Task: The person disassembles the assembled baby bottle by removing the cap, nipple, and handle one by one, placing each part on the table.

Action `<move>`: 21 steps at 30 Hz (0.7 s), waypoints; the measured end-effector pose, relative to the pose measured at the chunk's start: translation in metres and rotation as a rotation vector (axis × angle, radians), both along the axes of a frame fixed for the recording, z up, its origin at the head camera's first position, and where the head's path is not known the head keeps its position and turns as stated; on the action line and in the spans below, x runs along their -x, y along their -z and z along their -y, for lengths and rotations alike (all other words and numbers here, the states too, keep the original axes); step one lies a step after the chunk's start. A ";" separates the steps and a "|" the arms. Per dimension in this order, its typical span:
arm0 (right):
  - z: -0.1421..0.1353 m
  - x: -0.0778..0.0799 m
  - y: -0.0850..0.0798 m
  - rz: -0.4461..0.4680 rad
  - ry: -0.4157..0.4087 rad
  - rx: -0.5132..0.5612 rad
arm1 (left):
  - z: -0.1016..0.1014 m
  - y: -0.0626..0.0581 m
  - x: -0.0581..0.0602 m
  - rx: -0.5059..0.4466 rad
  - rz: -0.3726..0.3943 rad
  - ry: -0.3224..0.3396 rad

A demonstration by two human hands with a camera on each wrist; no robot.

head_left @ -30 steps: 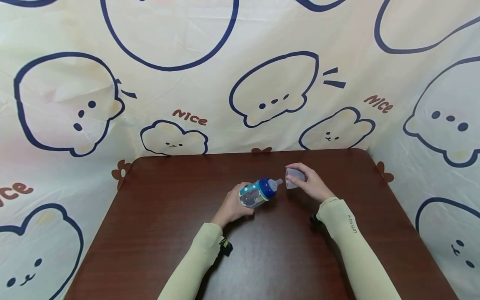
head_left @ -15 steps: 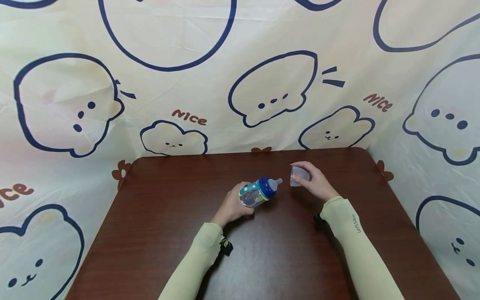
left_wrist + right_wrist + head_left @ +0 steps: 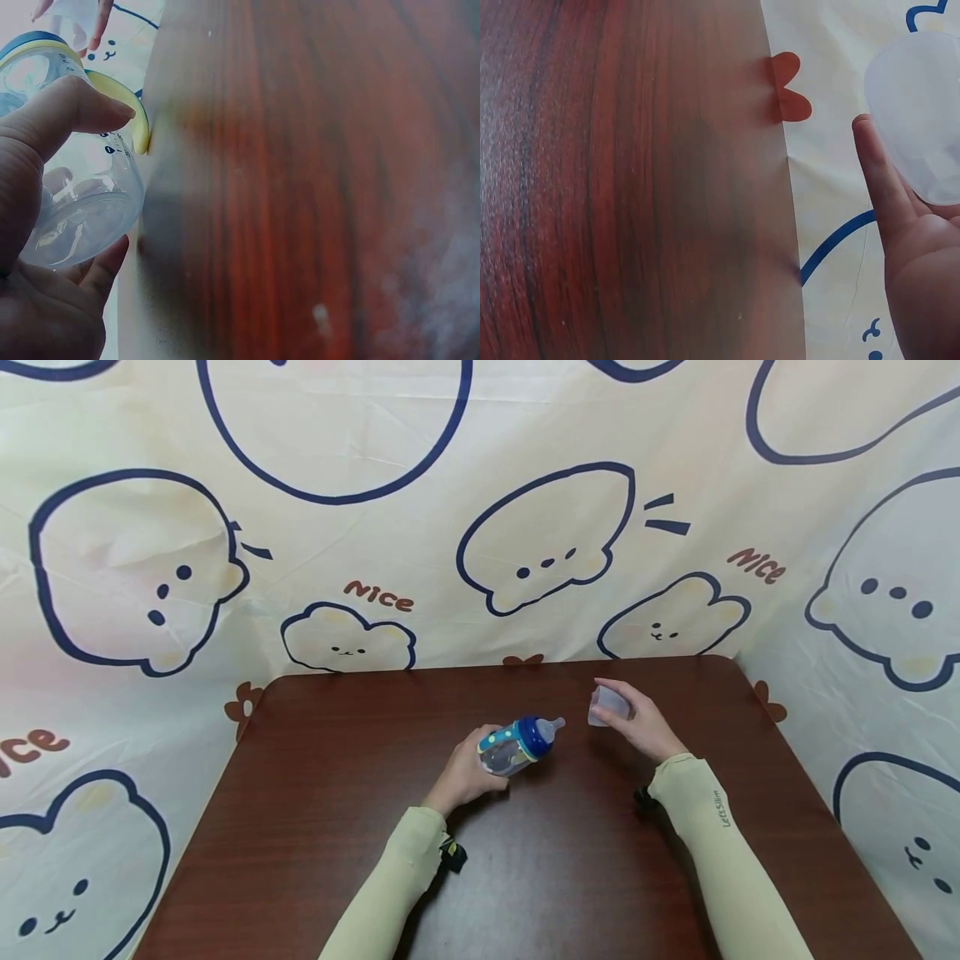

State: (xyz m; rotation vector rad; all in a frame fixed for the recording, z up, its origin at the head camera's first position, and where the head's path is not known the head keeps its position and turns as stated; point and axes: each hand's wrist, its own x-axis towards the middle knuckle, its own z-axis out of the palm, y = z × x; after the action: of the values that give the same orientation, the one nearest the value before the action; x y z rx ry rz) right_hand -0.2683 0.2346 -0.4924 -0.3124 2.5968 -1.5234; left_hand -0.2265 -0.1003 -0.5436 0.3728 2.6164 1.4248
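Observation:
My left hand (image 3: 467, 772) grips a baby bottle (image 3: 510, 750) round its clear body. The bottle lies tilted, its blue collar and clear teat (image 3: 552, 727) pointing right. In the left wrist view the thumb crosses the clear bottle body (image 3: 90, 202), beside a yellow curved handle (image 3: 124, 101). To the right, my right hand (image 3: 641, 723) holds a translucent cap (image 3: 609, 705) between thumb and fingers, its open end facing the bottle. A gap separates the cap from the teat. The right wrist view shows part of the whitish cap (image 3: 922, 120) over the fingers.
A dark brown wooden table (image 3: 360, 743) spreads under both hands. Behind it and along its sides hangs a cream cloth (image 3: 420, 543) printed with blue cartoon outlines. A small black device (image 3: 452, 855) is strapped at the left wrist.
My right hand has drawn the cap away from the teat, to the right and slightly toward the table's far edge. The left hand and bottle have stayed in place.

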 end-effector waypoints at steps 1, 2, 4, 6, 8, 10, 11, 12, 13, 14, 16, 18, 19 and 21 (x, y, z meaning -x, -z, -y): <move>0.000 0.000 0.000 0.000 0.003 0.001 | 0.000 0.000 0.000 0.000 0.001 -0.001; -0.001 0.001 0.000 0.001 0.005 -0.002 | 0.000 0.000 0.000 0.001 0.001 -0.001; -0.002 0.001 0.000 0.001 0.006 -0.008 | 0.000 0.000 0.000 0.004 0.003 -0.002; -0.004 0.002 0.001 0.000 0.007 -0.012 | 0.000 0.001 0.000 0.007 0.007 -0.004; -0.005 0.002 0.001 -0.004 0.006 -0.015 | 0.000 0.001 -0.001 0.008 0.010 -0.006; -0.005 0.002 0.000 -0.012 0.007 -0.011 | 0.000 0.001 -0.001 0.009 0.010 -0.005; -0.006 0.002 0.000 -0.016 0.007 -0.008 | 0.000 0.001 -0.001 0.008 0.009 -0.005; -0.006 0.002 0.000 -0.020 0.007 -0.008 | 0.000 0.001 -0.001 0.008 0.006 -0.004; -0.006 0.002 -0.001 -0.024 0.006 -0.006 | 0.000 0.001 -0.001 0.007 0.002 -0.002; -0.007 0.002 -0.001 -0.027 0.005 -0.006 | 0.000 0.002 -0.001 0.006 -0.002 -0.001; -0.009 0.002 -0.001 -0.032 0.005 -0.012 | 0.000 0.002 -0.001 0.004 -0.009 0.001; -0.010 0.003 -0.001 -0.037 0.009 -0.023 | 0.000 0.001 -0.001 0.001 -0.011 0.003; -0.011 0.004 -0.001 -0.038 0.011 -0.024 | 0.000 0.002 -0.001 0.002 -0.010 0.004; -0.013 0.005 -0.001 -0.040 0.017 -0.032 | 0.000 0.001 -0.001 0.003 -0.007 0.003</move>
State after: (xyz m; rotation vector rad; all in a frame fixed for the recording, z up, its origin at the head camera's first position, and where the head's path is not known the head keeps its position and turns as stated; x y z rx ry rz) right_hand -0.2732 0.2474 -0.4918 -0.3221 2.6585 -1.4938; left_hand -0.2257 -0.1004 -0.5450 0.3820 2.6224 1.4214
